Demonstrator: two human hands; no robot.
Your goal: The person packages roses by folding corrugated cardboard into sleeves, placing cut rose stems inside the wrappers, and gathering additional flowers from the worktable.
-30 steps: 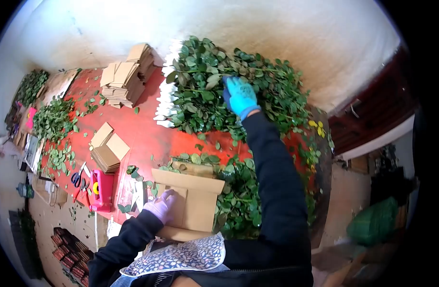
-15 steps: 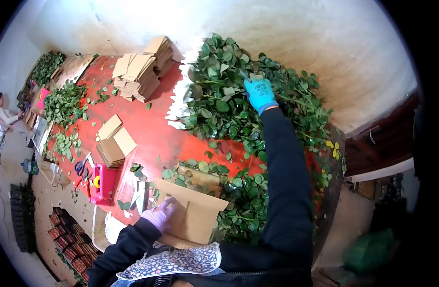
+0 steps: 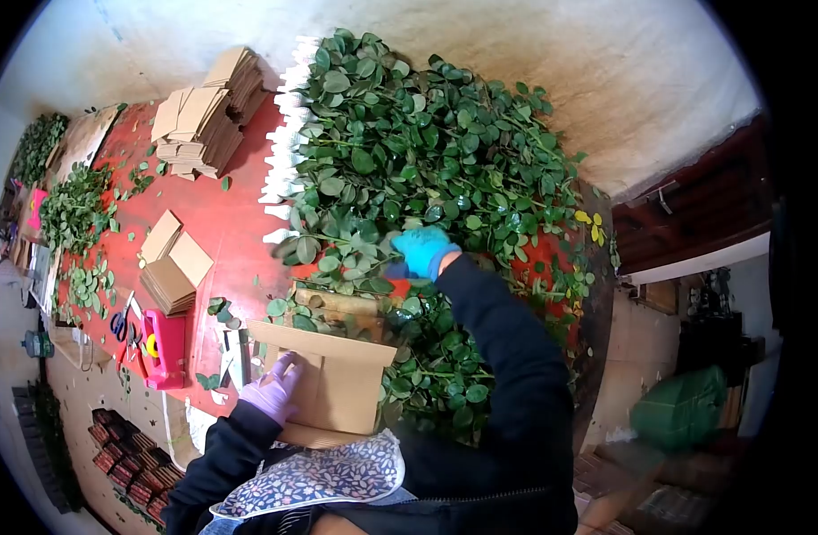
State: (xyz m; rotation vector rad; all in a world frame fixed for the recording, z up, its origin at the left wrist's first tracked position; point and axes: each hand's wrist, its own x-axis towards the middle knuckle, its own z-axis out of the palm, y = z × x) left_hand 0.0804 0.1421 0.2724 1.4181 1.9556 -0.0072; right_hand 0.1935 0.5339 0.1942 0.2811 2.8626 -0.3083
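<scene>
A folded cardboard sheet (image 3: 338, 392) lies at the table's near edge, against the patterned apron. My left hand (image 3: 273, 390), in a purple glove, rests on its left side, fingers stretched over the card. Leafy stems (image 3: 445, 134) with white-sleeved heads (image 3: 289, 152) are piled in a broad heap by the wall. At the near side of this heap is my right hand (image 3: 422, 252), in a blue glove, among the leaves. Its fingertips are blurred, and whether they grip a stem is unclear. A second leafy bunch (image 3: 440, 366) lies right of the cardboard.
Stacked cardboard pieces (image 3: 199, 125) stand at the back; more folded card (image 3: 173, 276) lies mid-table. A pink tape dispenser (image 3: 165, 348), scissors (image 3: 119, 323) and a stapler-like tool (image 3: 237, 357) sit at left. A brown wrapped roll (image 3: 338, 308) lies beyond the cardboard.
My right hand has come back from the far part of the leafy heap to its near side. My left hand stays on the cardboard. The view has shifted rightward.
</scene>
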